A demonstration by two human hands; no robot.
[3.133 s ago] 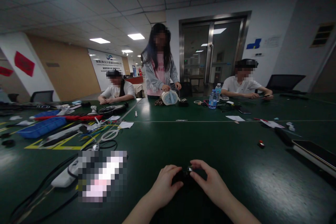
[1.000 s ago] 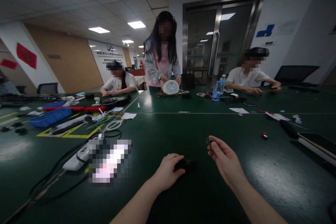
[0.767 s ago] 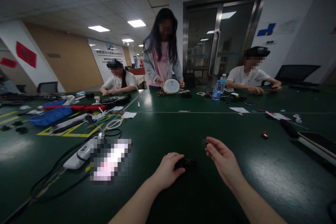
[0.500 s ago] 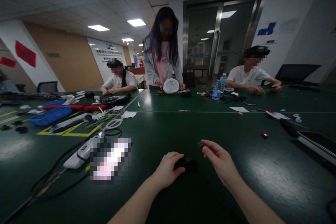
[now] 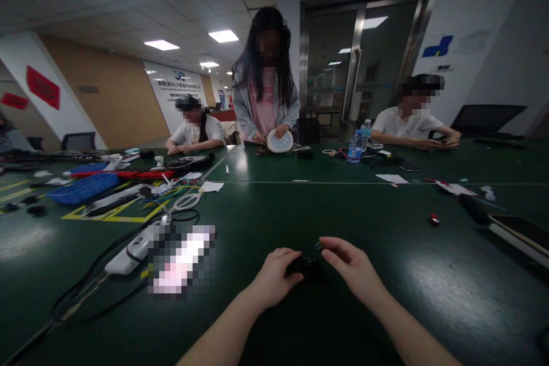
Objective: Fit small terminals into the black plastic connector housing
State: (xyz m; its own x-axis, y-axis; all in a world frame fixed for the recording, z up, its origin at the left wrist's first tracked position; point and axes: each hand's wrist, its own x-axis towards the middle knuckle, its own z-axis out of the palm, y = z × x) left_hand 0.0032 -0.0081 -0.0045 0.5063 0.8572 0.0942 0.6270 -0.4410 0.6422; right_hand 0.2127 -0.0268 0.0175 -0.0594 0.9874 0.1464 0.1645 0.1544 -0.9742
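On the dark green table, my left hand (image 5: 277, 275) is closed around the left end of a small black object (image 5: 307, 263). That object lies low on the table, and its kind is too dark to make out. Just right of it and slightly above, my right hand (image 5: 349, 263) pinches a tiny dark bluish piece (image 5: 318, 246) between thumb and fingertips. The piece is close to the black object's upper right side; whether they touch I cannot tell.
Left of my hands are a blurred lit screen (image 5: 182, 263), a white power strip (image 5: 132, 251) with cables and a blue tray (image 5: 83, 187). A small red-and-black item (image 5: 434, 219) lies right. Across the table are water bottles (image 5: 355, 147) and several people, one handling a round pale case (image 5: 280, 140).
My right hand has moved left and slightly down with the tiny piece, closer to the black object. My left hand stays in place. The standing person's hand has shifted onto the pale case.
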